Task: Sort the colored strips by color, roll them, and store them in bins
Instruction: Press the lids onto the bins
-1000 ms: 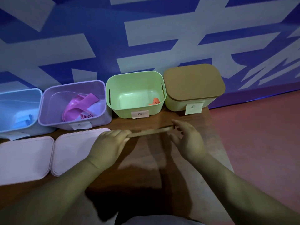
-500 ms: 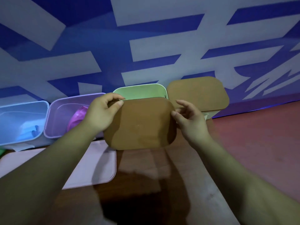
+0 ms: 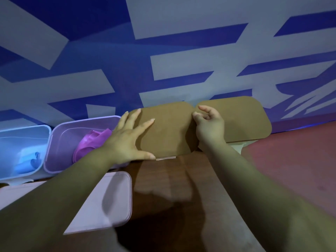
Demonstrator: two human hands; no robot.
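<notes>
The brown lid (image 3: 169, 131), aloft a moment earlier, now capped the green bin under the flat, spread left hand (image 3: 125, 142), the right hand (image 3: 209, 124) curled at its edge, grip unclear, so that colour seemed finished.

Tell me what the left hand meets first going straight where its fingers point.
The left hand lies flat on the brown rounded lid; straight on it crosses the lid's far edge and likely meets the blue-and-white patterned wall. Depth there is unclear.

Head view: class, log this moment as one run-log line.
step: lidding | left hand: flat on left brown lid | right hand: at lid's right edge, grip unclear | purple bin, blue bin: open
</notes>
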